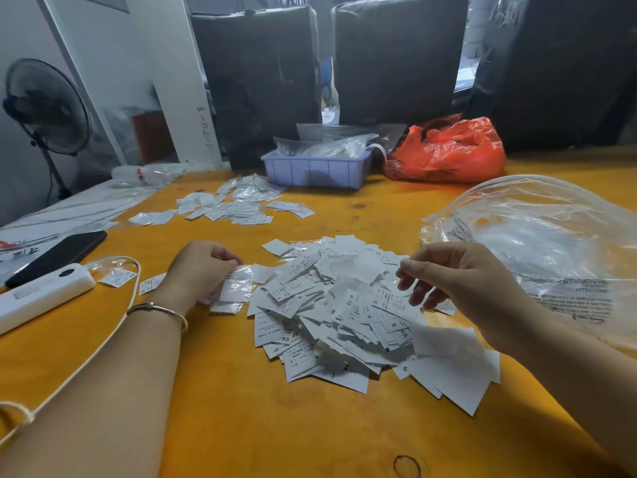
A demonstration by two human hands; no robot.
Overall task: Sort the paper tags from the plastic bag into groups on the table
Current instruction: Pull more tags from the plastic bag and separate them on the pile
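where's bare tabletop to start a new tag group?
Bare wood: near edge, in front of the big tag pile; also between that pile and the far scattered tags. Crowded: left by power strip and phone; right under clear plastic bag.

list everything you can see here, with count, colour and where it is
paper tags: one big pile, white, table centre
sorted tags: one loose spread, white, some in clear sleeves, far centre-left
plastic bag: one, clear, printed text, right side
red bag: one, far right
tray: one, lilac, far centre, holds clear packets
phone: one, black, left edge
power bank: one, white, with white cable, left
fan: one, black, beyond the table, left
table: one, yellow-orange
left hand: holds a sleeved tag at the pile's left edge
right hand: over the pile's right side, fingers loosely curled, holding nothing
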